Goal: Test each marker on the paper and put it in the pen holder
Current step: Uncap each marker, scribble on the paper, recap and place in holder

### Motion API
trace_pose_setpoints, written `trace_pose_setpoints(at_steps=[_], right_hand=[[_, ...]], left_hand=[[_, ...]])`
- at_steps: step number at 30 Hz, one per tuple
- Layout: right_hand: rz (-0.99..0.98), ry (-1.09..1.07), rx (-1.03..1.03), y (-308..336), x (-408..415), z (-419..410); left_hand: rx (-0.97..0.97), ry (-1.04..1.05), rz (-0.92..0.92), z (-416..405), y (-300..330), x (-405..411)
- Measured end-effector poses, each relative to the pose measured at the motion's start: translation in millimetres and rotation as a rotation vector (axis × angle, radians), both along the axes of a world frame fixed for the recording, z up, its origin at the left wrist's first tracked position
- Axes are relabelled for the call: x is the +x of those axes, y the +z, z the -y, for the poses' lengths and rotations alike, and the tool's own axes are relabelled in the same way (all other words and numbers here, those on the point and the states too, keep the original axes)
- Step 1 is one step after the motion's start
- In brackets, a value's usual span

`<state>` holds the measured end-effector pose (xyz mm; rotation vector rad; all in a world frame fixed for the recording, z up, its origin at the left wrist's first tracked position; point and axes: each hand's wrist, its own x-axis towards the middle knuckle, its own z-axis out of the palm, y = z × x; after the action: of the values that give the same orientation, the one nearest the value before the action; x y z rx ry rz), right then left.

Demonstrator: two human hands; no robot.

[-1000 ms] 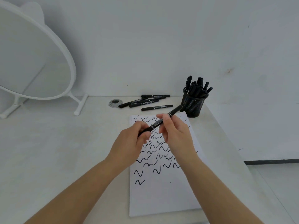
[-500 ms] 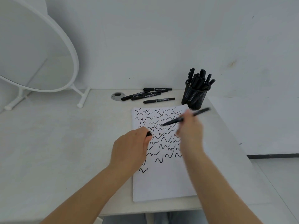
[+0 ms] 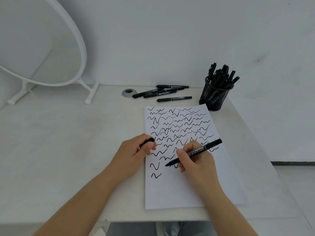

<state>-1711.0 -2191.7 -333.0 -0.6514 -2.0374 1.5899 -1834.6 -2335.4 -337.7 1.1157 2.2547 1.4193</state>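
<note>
Head view: white paper point(image 3: 187, 189) lies on the pale surface point(image 3: 68, 142), upper two-thirds covered w/ black squiggles, bottom part blank.

Right hand point(image 3: 194, 159) rests on the paper, thumb and fingers curled round a black marker point(image 3: 196, 152) in a writing grip. Marker tilted: tip down-left, touching or just above the paper beside the lower squiggles (can't tell which); rear end up-right, towards the holder.

Left hand point(image 3: 136, 152) sits at the paper's left edge, fingers curled round a small black cap point(image 3: 147, 142); only part of the cap shows between thumb and forefinger.

Holder point(image 3: 214, 97): black mesh cup just beyond the paper's far right corner, near the surface's right edge. Packed w/ black markers standing at angles, tops fanning above the rim.

Loose markers point(image 3: 163, 92): four, capped, lying roughly parallel beyond the paper's far edge, left of the holder. One lies nearer the paper point(image 3: 173, 99), apart from the other three, which are bunched together and touching or overlapping.

Grey round grommet point(image 3: 129, 91) set into the surface just left of the loose markers, one marker's end touching or just over its rim.

White oval mirror point(image 3: 42, 40) on a white stand, well left of the paper, leaning back towards the wall point(image 3: 170, 40).
</note>
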Motion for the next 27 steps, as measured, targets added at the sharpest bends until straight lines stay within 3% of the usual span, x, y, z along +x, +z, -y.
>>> trace_pose_setpoints(at_steps=[8,16,22,27], right_hand=[[0.098,0.114,0.151,-4,-3,4],[0.076,0.007,0.205,-9,-1,1],[-0.118,-0.056,0.047,-3,-2,-3],[-0.174,0.029,-0.121,2,3,-5]], left_hand=[[-0.049,-0.010,-0.033,2,-3,0],[-0.014,-0.002,-0.031,2,-1,2],[0.012,0.005,-0.045,2,-2,3],[-0.054,-0.019,-0.092,3,-5,4]])
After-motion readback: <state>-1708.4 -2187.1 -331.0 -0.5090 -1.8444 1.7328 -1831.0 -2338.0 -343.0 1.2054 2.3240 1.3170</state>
